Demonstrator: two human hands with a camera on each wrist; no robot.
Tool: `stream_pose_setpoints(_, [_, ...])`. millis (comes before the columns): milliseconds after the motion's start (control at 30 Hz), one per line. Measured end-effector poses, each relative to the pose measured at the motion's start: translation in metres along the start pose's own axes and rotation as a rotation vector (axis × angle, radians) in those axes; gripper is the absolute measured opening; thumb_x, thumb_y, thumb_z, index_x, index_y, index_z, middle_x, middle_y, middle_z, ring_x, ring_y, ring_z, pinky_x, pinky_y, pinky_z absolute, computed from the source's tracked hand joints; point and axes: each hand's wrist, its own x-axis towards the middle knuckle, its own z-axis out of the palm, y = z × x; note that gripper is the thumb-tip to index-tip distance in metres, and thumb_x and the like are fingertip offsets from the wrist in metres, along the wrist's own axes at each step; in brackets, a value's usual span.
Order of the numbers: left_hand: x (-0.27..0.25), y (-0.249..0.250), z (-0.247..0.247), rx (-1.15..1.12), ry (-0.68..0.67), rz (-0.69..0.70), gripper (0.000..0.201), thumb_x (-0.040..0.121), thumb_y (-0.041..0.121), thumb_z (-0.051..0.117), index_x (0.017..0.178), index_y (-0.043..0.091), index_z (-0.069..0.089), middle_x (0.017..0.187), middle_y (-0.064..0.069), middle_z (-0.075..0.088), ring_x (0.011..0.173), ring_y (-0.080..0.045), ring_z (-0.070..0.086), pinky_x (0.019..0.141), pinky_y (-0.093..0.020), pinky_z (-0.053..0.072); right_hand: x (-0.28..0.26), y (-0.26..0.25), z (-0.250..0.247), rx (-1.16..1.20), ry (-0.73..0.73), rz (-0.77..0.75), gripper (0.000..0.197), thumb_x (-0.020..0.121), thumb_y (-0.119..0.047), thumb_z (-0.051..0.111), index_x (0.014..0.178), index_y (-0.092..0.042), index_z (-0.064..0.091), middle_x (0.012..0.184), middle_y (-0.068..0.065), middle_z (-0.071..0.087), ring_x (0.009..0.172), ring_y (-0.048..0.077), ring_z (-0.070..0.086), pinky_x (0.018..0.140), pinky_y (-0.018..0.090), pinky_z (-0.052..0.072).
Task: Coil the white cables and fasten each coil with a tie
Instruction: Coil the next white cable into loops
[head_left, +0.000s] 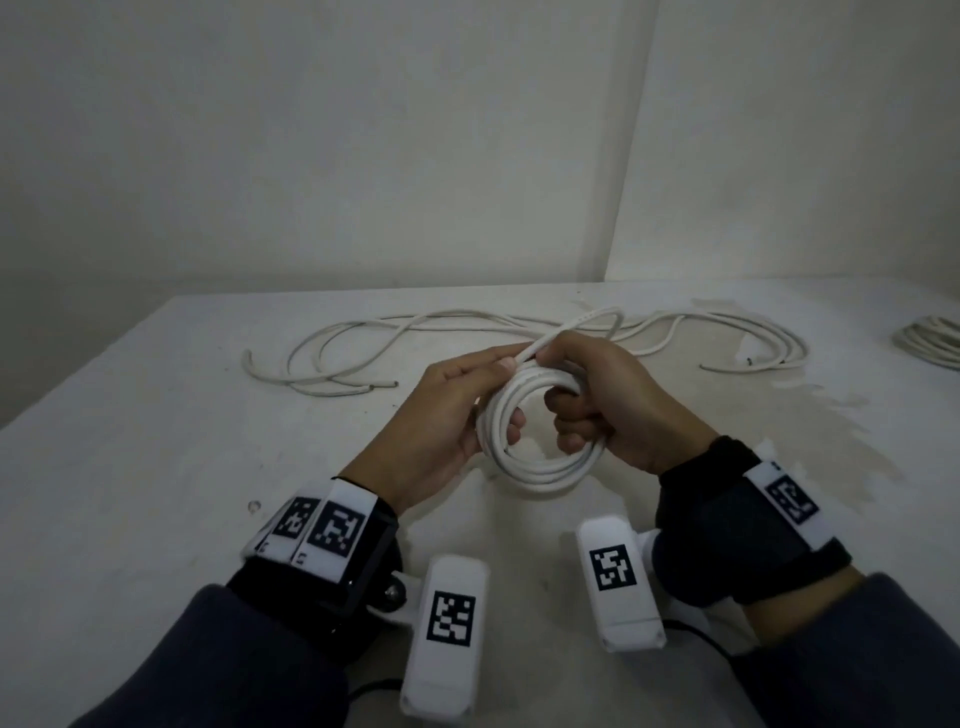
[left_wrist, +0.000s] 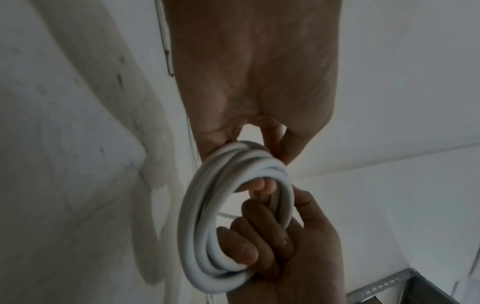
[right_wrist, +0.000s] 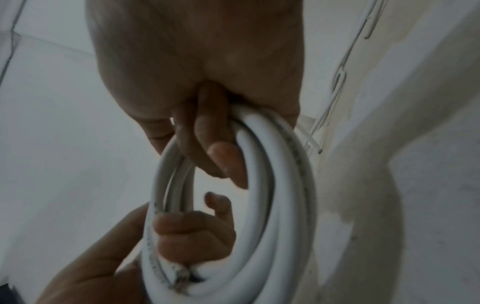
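Observation:
I hold a small coil of white cable over the middle of the table. My left hand grips the coil's left side, thumb inside the ring. My right hand grips the right side, its fingers curled through the ring. A free stretch of the same cable rises from between the hands toward the far side. The left wrist view shows the coil with the right hand's fingers wrapped around it. In the right wrist view the coil has its cut end by the left hand's fingers. No tie shows.
Loose white cables lie on the pale table behind my hands, one to the left and one to the right. Another wound coil sits at the far right edge. Walls close off the back and right; the table edge runs along the left.

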Motion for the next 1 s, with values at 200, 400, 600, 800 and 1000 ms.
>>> stream_pose_setpoints(200, [-0.004,0.008,0.004,0.124,-0.113,-0.022,0.034,0.103,0.02,0.034,0.096,0.009,0.066,0.06,-0.007,0.059,0.048,-0.011,0.049,0.049,-0.019,0.042,0.0,0.001,0.006,-0.048,0.036,-0.071,0.022,0.086,-0.014,0.037,0.065,-0.011,0.045,0.042,-0.003,0.023,0.035,0.011,0.017,0.041,0.019,0.024])
stream_pose_setpoints(400, [0.002,0.007,0.003,0.012,0.126,0.014,0.027,0.1,0.018,0.044,0.08,0.013,0.062,0.044,0.008,0.033,0.038,-0.005,0.027,0.037,-0.014,0.026,0.004,0.0,0.01,-0.145,0.148,-0.298,0.028,0.091,-0.009,0.051,0.065,-0.009,0.061,0.046,0.002,0.053,0.04,0.013,0.046,0.049,0.027,0.042])
stream_pose_setpoints(600, [0.0,0.019,-0.025,0.25,0.282,0.184,0.023,0.097,0.013,0.051,0.099,0.009,0.073,0.043,0.01,0.031,0.037,-0.003,0.027,0.037,-0.014,0.021,0.007,0.001,-0.014,-0.276,0.516,-0.567,0.018,0.084,-0.014,0.068,0.071,-0.002,0.064,0.069,0.005,0.064,0.067,0.011,0.057,0.07,0.027,0.046])
stream_pose_setpoints(800, [0.0,0.018,-0.023,0.401,0.211,0.236,0.019,0.095,0.01,0.055,0.095,0.011,0.074,0.042,0.011,0.034,0.037,-0.003,0.03,0.038,-0.013,0.025,0.005,0.003,-0.009,-0.586,0.323,-0.559,0.005,0.084,-0.034,0.069,0.084,-0.039,0.071,0.092,-0.012,0.069,0.094,0.0,0.061,0.085,0.021,0.044])
stream_pose_setpoints(1000, [0.001,0.012,-0.028,0.535,0.207,0.247,0.055,0.082,0.041,0.066,0.086,-0.014,0.067,0.054,-0.006,0.043,0.048,-0.011,0.038,0.045,-0.017,0.031,-0.001,-0.011,-0.012,-0.542,0.354,-0.823,0.015,0.081,-0.02,0.074,0.074,-0.033,0.071,0.066,-0.026,0.069,0.063,-0.004,0.063,0.063,0.015,0.048])
